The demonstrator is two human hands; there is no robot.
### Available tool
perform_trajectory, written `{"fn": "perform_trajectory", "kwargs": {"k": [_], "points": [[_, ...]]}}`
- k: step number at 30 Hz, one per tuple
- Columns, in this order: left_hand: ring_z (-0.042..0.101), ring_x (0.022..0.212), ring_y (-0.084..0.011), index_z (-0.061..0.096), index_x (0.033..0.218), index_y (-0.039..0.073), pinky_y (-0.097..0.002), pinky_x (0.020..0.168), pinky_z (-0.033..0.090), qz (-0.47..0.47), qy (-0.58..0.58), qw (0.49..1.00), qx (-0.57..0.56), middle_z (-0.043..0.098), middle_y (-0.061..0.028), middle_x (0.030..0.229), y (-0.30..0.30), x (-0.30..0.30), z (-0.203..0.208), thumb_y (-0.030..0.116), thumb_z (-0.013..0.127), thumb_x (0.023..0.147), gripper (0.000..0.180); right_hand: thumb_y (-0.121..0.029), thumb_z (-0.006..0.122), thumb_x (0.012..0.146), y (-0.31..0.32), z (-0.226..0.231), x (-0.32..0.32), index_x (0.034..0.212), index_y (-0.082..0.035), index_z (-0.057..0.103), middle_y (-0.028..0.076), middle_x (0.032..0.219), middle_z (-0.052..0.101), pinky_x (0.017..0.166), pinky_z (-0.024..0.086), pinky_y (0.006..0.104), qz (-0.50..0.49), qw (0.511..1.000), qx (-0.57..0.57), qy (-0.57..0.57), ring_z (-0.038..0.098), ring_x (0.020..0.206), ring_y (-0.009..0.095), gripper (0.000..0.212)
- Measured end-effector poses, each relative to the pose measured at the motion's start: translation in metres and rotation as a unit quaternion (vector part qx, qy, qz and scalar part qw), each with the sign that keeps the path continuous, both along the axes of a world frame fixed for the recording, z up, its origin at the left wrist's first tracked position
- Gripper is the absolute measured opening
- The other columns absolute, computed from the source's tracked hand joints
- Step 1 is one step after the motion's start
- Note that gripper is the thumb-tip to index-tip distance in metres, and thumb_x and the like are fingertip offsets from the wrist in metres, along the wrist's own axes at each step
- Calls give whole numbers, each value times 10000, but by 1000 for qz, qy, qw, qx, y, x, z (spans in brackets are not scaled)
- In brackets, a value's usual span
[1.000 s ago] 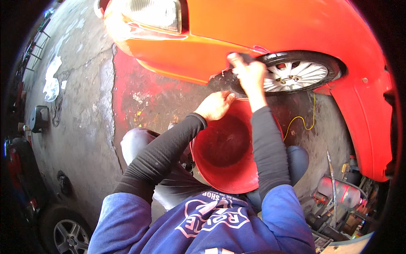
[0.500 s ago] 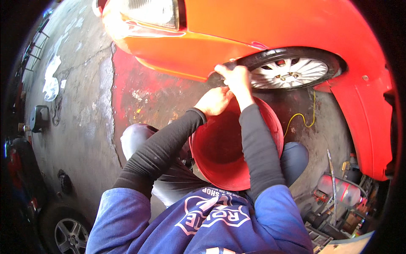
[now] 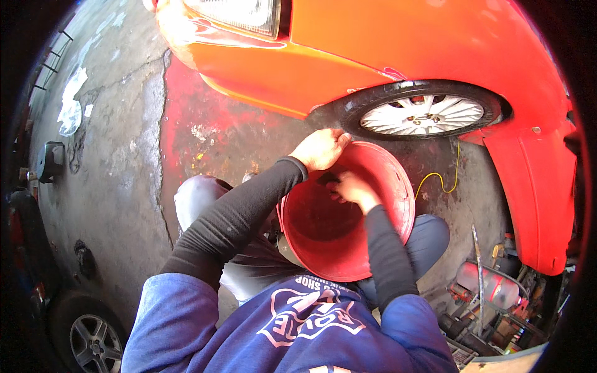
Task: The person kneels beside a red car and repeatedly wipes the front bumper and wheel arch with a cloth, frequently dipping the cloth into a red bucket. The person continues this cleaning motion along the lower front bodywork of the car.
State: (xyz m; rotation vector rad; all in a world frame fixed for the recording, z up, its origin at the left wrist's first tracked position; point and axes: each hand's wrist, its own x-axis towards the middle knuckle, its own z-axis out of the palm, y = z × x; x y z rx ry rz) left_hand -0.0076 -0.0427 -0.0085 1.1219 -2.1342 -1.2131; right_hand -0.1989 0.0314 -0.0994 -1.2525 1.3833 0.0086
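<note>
A red bucket stands between my knees, its mouth tipped toward me and its inside dark at the bottom. My left hand grips the bucket's far rim, with the thumb side toward the car wheel. Inside the bucket's mouth, near the far wall, is my right hand. Its fingers are curled around or against something dark that I cannot make out. Just beyond the bucket is the car wheel, with a black tyre and silver spokes, under the orange-red car.
A yellow cord lies on the floor right of the bucket. Tools and a clear bottle crowd the lower right. At the left are a dark stool-like object, white plastic scraps and another vehicle's wheel.
My right hand has moved down and back from beside the tyre into the bucket. My left hand stays at the bucket's rim. The view has shifted slightly.
</note>
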Motion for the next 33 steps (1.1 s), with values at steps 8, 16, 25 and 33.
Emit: {"fn": "perform_trajectory", "kwargs": {"k": [8, 16, 25, 33], "points": [[593, 1079, -448, 630, 1117, -38, -477, 941, 458, 22, 8, 997, 79, 644, -291, 1087, 1, 3, -1, 348, 395, 1030, 460, -197, 631, 886, 68, -107, 35, 1278, -40, 596, 150, 1062, 707, 593, 562, 411, 51, 995, 0, 91, 689, 692, 278, 423], [596, 1027, -469, 639, 1065, -37, -510, 910, 468, 25, 35, 998, 51, 644, -307, 1033, -1, 1, -4, 317, 385, 1018, 439, -264, 660, 891, -40, 166, -32, 972, -9, 684, 43, 808, 670, 516, 479, 257, -63, 973, -216, -56, 605, 605, 115, 269], [589, 1061, -457, 626, 1079, -33, -479, 920, 465, 26, 1, 996, 88, 641, -296, 1054, 3, 5, 3, 349, 399, 1035, 447, -345, 767, 869, -110, 157, 51, 957, -2, 670, 21, 769, 631, 497, 476, 253, -419, 776, -434, -182, 551, 570, 96, 367], [590, 1069, -453, 619, 1106, -34, -483, 924, 464, 21, 5, 998, 51, 646, -290, 1054, 2, 2, 1, 351, 390, 1037, 453, -255, 750, 875, -108, 167, 46, 932, 10, 709, 15, 756, 676, 624, 477, 275, -379, 725, -554, -155, 570, 652, 92, 275]]}}
